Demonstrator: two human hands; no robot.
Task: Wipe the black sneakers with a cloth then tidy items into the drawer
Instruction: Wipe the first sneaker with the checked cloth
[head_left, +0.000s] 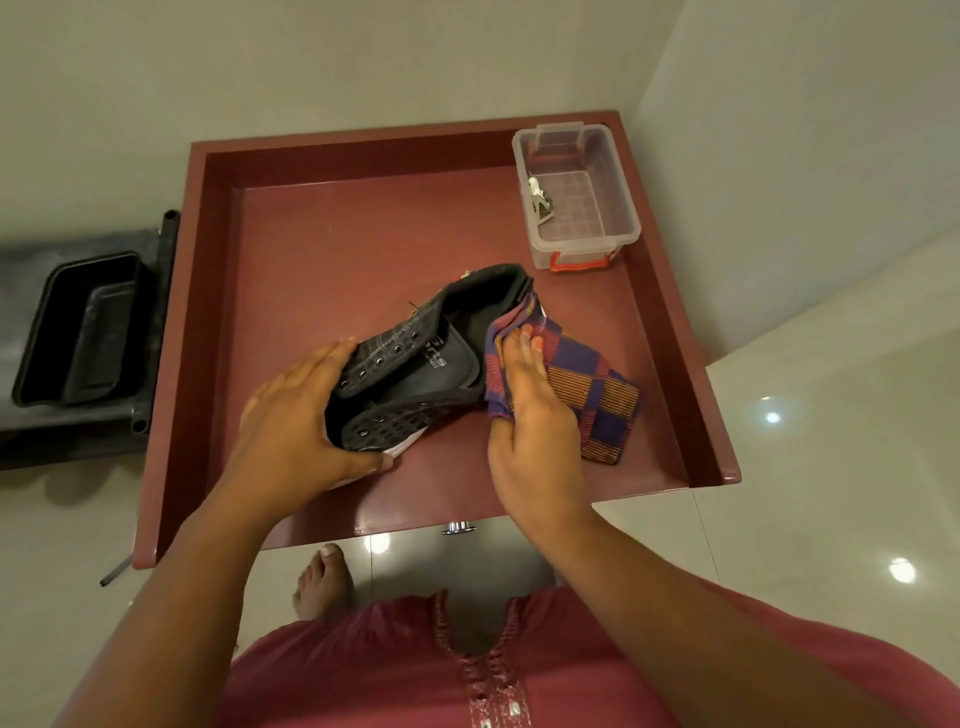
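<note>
1. A single black sneaker (415, 364) lies in the open reddish-brown drawer (322, 228), roughly in the middle of its floor, tipped onto its side so the lace eyelets and tongue face up toward the camera.

2. Its long axis runs on a diagonal — toe end low and to the person's left, heel collar high and to the right, pointing toward the clear plastic box (576, 192) in the far right corner of the drawer.

3. The left hand (296, 421) holds the toe end, fingers wrapped over the top of the forefoot and thumb tucked under by the sole; it steadies the shoe.

4. The right hand (524, 415) grips a bunched checked cloth (587, 395) of purple, orange and red, with the fingertips pressing a fold of it against the heel-side wall of the sneaker, just below the collar. The rest of the cloth trails onto the drawer floor to the right.

5. Judged from this, the wiping step is in hand. The right hand is the one at the heel, so any stroke would likely run along the diagonal — from the collar down toward the left hand.

6. Only one sneaker is visible; a black plastic tray (78, 327) sits outside the drawer, on the left.
</note>
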